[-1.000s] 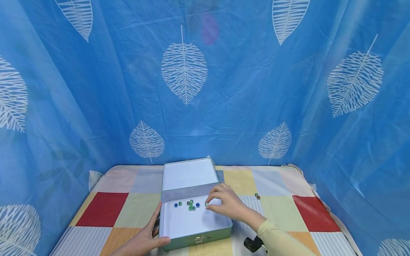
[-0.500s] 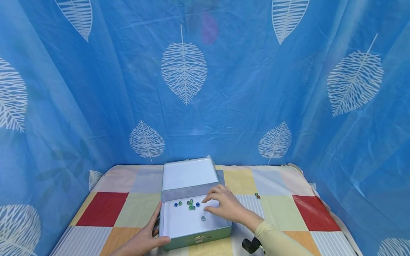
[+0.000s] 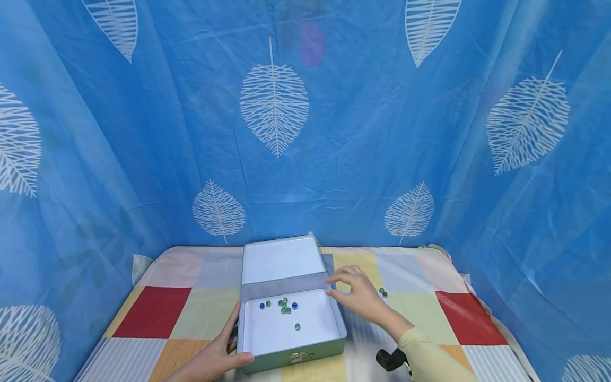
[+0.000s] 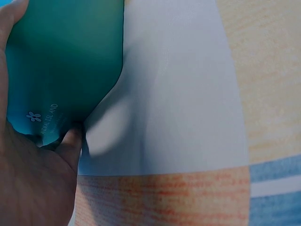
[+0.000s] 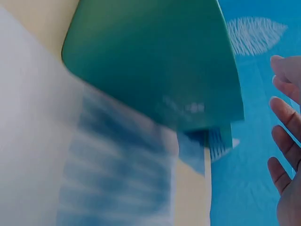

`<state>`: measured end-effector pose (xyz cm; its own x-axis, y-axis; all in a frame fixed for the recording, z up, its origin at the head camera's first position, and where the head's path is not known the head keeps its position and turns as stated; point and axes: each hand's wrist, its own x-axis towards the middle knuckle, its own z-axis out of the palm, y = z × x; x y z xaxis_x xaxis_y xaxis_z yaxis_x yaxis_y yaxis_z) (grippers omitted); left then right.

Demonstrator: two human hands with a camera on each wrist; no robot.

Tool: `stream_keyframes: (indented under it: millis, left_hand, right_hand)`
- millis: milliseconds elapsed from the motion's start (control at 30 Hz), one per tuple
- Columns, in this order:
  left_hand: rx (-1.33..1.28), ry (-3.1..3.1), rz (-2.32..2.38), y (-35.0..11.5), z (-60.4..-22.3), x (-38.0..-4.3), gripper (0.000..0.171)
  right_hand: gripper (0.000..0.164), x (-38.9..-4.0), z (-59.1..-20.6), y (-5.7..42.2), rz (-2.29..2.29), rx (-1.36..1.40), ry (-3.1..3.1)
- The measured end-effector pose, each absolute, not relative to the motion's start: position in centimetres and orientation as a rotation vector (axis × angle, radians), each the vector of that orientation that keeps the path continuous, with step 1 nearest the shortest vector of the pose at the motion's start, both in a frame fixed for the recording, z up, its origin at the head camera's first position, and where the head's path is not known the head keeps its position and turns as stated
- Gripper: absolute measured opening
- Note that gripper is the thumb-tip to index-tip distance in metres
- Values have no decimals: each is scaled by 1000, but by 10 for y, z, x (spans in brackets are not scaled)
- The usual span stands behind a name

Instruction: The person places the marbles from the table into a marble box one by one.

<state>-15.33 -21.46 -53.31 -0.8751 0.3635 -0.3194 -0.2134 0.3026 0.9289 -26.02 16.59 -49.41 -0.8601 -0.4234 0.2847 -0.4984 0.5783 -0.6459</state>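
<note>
A green tin box (image 3: 272, 362) with a white inside stands with its lid (image 3: 282, 260) tipped back. Several green and blue glass marbles (image 3: 285, 304) lie towards the back of its floor, and a single green marble (image 3: 297, 327) sits nearer the front. My left hand (image 3: 221, 354) grips the box's left side, thumb at the front corner. In the left wrist view, a finger (image 4: 71, 143) curls against the lower edge of the green wall. Over the box's back right corner is my right hand (image 3: 360, 297), fingers apart with nothing between them.
Two marbles (image 3: 383, 292) lie together on the patchwork cloth (image 3: 410, 318), right of the box. A blue leaf-print curtain (image 3: 334, 159) surrounds the table at the back and sides. A black wrist device (image 3: 390, 361) hangs by the right sleeve.
My right hand has let go of a green marble, which rolled towards the front of the box floor. That hand has then moved right and back. The left hand has stayed put.
</note>
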Motion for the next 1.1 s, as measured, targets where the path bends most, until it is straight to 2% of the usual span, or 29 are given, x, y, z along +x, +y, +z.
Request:
stream_keyframes:
  millis: [433, 667, 1100]
  left_hand:
    - [157, 2047, 1640, -215, -532, -153, 103]
    - [105, 2053, 1635, -215, -534, -154, 103]
    - [156, 2052, 1642, -215, -534, -153, 103]
  right_hand:
    - [22, -265, -516, 224, 1027, 502, -2705]
    - [32, -269, -532, 252, 845, 344, -2774]
    - [34, -269, -549, 279, 764, 78, -2867]
